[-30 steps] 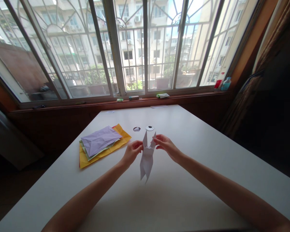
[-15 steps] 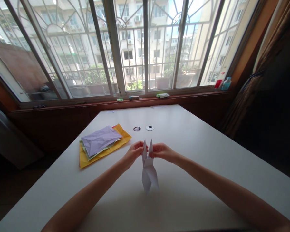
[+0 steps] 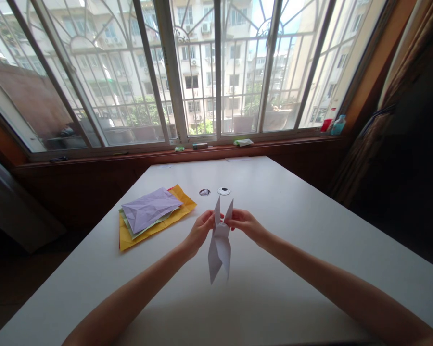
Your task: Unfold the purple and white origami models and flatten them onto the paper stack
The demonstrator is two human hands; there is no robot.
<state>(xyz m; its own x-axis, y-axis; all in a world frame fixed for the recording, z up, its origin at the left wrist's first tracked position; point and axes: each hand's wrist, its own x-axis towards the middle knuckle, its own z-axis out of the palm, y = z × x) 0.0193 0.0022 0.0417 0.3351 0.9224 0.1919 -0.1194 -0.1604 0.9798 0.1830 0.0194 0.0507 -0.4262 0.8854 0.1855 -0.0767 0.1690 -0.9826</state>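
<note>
A folded white paper figure (image 3: 221, 240), with two pointed ears at its top and two pointed flaps below, is held up in front of me over the white table (image 3: 281, 288). My left hand (image 3: 202, 228) pinches it at the base of the left ear. On the other side, my right hand (image 3: 243, 222) grips the base of the right ear between thumb and fingers. Some fingertips are hidden behind the paper.
To the left lies a stack of folded paper: a lavender sheet (image 3: 151, 206) on top, a pale green one under it and a yellow sheet (image 3: 182, 204) beneath. Two round cable holes, one with a white ring (image 3: 223, 191), sit beyond my hands. Small items line the windowsill (image 3: 137, 156).
Both hands have raised the paper figure slightly. Its ears now point higher and lean right, while its lower flaps have swung left.
</note>
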